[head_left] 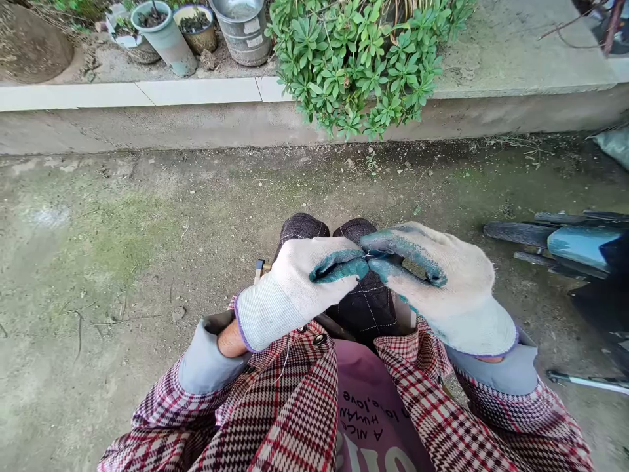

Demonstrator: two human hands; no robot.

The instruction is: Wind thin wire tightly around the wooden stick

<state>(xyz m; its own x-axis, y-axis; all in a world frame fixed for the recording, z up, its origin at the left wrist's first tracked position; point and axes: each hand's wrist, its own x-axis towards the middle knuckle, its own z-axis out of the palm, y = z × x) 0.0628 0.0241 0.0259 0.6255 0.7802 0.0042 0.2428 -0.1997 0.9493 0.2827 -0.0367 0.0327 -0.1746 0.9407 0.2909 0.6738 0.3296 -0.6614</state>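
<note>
Both my hands wear white knit gloves with teal-coated palms and meet in front of my knees. My left hand (pixel 299 285) has its fingers curled inward, pinching toward the fingertips of my right hand (pixel 437 285). The right hand's fingers are curled too, closed over a small dark piece (pixel 415 267) that I cannot make out. A thin wire-like thread seems to run between the fingertips. My dark checked trousers (pixel 366 305) and red plaid jacket sleeves lie below the hands.
A low concrete kerb (pixel 196 121) crosses the back, with a leafy green plant (pixel 363 59) hanging over it and several pots (pixel 170 33) on top. Part of a blue scooter (pixel 574 242) stands at the right. The dirt ground is mossy at the left.
</note>
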